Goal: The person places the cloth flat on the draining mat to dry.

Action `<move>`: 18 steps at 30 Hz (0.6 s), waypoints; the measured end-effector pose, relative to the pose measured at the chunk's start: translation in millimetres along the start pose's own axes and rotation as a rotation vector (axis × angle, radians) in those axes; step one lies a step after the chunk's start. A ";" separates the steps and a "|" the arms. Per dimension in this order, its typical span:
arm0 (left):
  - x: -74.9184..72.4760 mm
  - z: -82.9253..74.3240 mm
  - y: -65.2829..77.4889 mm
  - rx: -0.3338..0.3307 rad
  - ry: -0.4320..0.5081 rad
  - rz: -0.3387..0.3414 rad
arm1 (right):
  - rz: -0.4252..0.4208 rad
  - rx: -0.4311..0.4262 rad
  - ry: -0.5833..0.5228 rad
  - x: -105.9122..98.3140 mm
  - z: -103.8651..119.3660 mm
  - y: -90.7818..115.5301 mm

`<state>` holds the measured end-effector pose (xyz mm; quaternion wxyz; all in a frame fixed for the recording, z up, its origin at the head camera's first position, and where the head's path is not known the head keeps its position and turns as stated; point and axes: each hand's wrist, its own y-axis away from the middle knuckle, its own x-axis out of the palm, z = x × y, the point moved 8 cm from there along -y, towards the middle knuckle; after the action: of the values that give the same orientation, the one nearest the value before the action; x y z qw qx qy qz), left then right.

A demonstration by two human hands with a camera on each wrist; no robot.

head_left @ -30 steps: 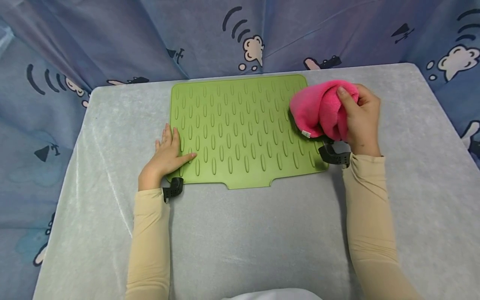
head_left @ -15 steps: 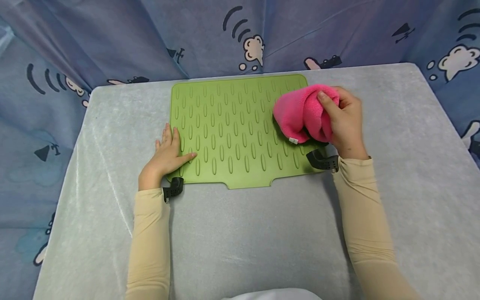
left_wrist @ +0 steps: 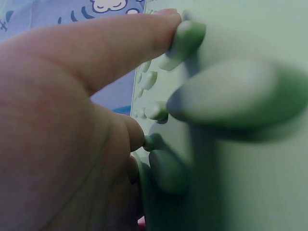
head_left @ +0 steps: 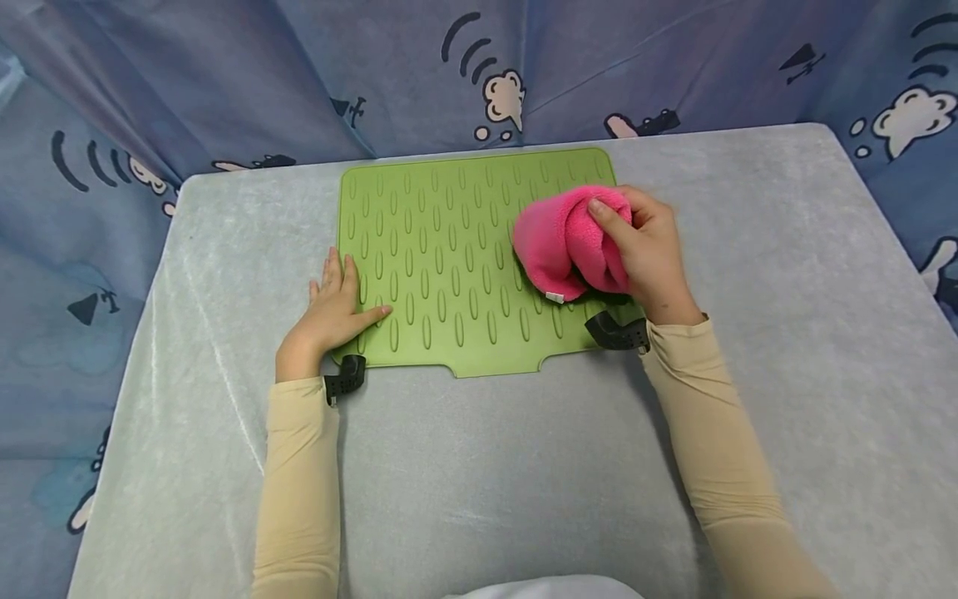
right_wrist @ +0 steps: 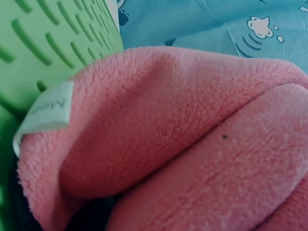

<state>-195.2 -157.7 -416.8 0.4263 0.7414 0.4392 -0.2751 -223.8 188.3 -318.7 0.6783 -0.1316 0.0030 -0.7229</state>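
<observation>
A green mat with raised oval ridges lies flat on the table. My left hand rests on its left edge, fingers straight and thumb spread over the ridges; the left wrist view shows the thumb touching a ridge. Over the mat's right part, my right hand grips a bunched pink fleecy cloth, thumb on top of the folds. A small white label sticks out from the cloth in the right wrist view. The right fingers under the cloth are hidden.
A pale grey cover spreads over the table. Behind its far edge hangs a blue patterned curtain, which also runs along both sides. Black wrist mounts sit at both cuffs.
My right hand has moved left and slightly toward me across the mat, carrying the pink cloth along. The left hand has stayed in place on the mat's left edge.
</observation>
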 end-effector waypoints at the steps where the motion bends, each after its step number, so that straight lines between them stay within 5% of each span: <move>1: -0.3 0.2 0.1 -0.001 -0.001 -0.001 | 0.010 0.003 0.000 2.1 -0.5 0.3; 12: 0.6 0.4 -0.7 -0.005 0.011 -0.013 | 0.056 0.028 0.059 13.9 -2.4 2.1; 18: -0.1 2.7 -2.2 -0.009 -0.001 -0.019 | 0.045 0.003 0.002 26.7 3.3 -5.0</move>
<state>-197.2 -159.6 -418.9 0.4274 0.7351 0.4472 -0.2774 -229.2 163.1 -309.6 0.6947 -0.1297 0.0058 -0.7075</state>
